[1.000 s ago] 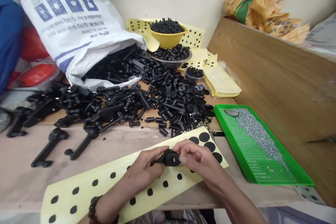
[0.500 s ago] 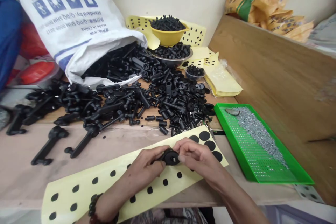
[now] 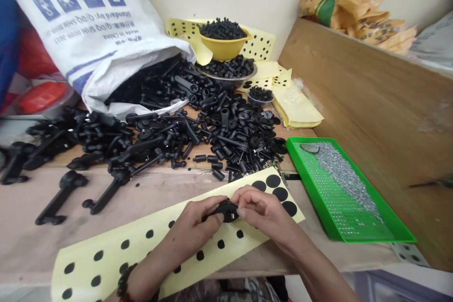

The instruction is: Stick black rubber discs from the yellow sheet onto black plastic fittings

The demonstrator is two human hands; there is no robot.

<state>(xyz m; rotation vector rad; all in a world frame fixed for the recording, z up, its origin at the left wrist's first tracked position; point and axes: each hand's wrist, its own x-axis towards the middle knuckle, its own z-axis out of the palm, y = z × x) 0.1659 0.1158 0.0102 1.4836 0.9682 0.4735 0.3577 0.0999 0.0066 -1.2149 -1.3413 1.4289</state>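
Note:
Between my hands is a black plastic crank handle [image 3: 229, 212], its round end turned up toward me with a small shiny metal bit at the middle. My left hand [image 3: 196, 224] is closed around its body from the left. With fingers bent, my right hand [image 3: 260, 207] pinches the rim of the round end from the right; whether a small part is also in those fingertips I cannot tell. Under both hands lies a yellow sticker sheet [image 3: 116, 257] with black dots, small ones along it and large round ones at its right end.
Black handles and small parts [image 3: 166, 137] are heaped behind my hands, spilling from a white sack [image 3: 116, 23]. A yellow bowl [image 3: 222, 47] of black screws stands at the back. On the right are a green tray [image 3: 297, 165] of small metal pieces and a wooden board [image 3: 354, 85].
The whole view has shifted slightly. Both hands stay on the handle, whose round end has tilted a little, and the fingers have barely moved.

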